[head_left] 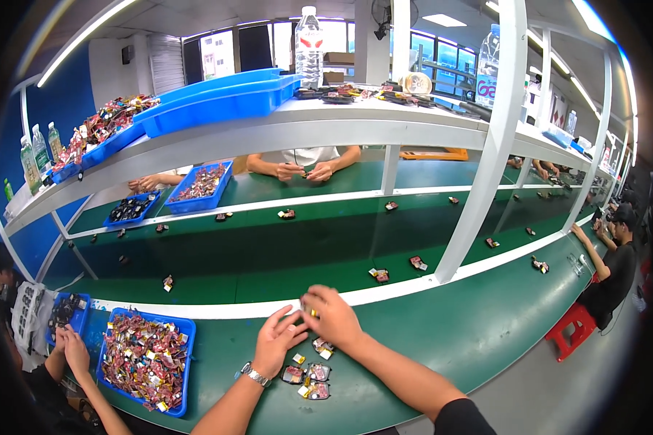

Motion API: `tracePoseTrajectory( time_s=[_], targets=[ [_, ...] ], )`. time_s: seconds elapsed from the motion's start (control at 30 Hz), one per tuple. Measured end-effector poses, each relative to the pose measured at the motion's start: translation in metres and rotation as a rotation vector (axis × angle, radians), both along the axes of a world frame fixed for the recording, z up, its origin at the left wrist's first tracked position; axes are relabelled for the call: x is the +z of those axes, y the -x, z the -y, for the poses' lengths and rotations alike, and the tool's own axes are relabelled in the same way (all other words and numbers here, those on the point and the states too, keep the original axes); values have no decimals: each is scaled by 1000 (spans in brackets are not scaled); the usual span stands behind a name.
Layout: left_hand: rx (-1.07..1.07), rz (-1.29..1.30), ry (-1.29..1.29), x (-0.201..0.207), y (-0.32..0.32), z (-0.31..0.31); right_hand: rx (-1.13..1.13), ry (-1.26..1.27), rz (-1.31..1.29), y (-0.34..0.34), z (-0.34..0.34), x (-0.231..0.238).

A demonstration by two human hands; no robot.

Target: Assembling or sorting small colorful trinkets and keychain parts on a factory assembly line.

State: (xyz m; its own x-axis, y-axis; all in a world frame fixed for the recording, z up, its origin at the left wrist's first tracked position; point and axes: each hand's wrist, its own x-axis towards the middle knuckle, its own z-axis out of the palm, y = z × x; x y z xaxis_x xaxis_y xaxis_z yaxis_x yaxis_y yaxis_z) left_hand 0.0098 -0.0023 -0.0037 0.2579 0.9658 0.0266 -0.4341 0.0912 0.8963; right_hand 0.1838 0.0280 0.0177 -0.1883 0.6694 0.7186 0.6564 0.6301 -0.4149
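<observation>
One left hand point(274, 344), fingers parted, adjoined the right hand point(331, 317), whose fingers gripped a small part point(314, 314) near the surface's point(442, 333) far edge, below a red-printed bottle point(309, 54).

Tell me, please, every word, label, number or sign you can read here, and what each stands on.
I don't copy out printed words; this is where marking shows:
Clear bottle, centre top: red marking on its label.
Large clear bottle, right of centre: pink lettering.
Greenish bottles, far left: labels too small to read.
Small parts near the left hand: nothing legible.
</observation>
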Motion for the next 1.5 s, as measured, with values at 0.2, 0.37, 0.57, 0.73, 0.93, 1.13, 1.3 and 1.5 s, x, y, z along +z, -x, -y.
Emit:
tracePoseTrajectory(
  time_s=[0.2, 0.37, 0.57, 0.73, 0.93, 1.13, 1.3, 1.5],
  targets=[
    [99, -115, -51, 0, 9, -8, -267, 261, 53, -28, -77, -29],
    [90, -134, -63, -5, 15, -10, -349, 118, 32, -39, -54, -14],
    [86, -166, -78, -3, 16, -7, -791, 248, 3, -126, -24, -22],
    [83, -181, -74, 2, 11, -7, -914, 440, 30, -128, -40, -15],
    [68, -171, -52, -1, 18, -8, -611, 282, -201, -118, -30, -29],
    [-167, -284, -36, 13, 21, -4, 211, 344, -170, -43, 39, 12],
    [-395, -148, 62, 2, 26, -7, 410, 360, -16, -25, 43, 17],
    [-293, -89, 104, 9, 17, -2, 303, 181, -79, -21, 42, 17]
  ],
)
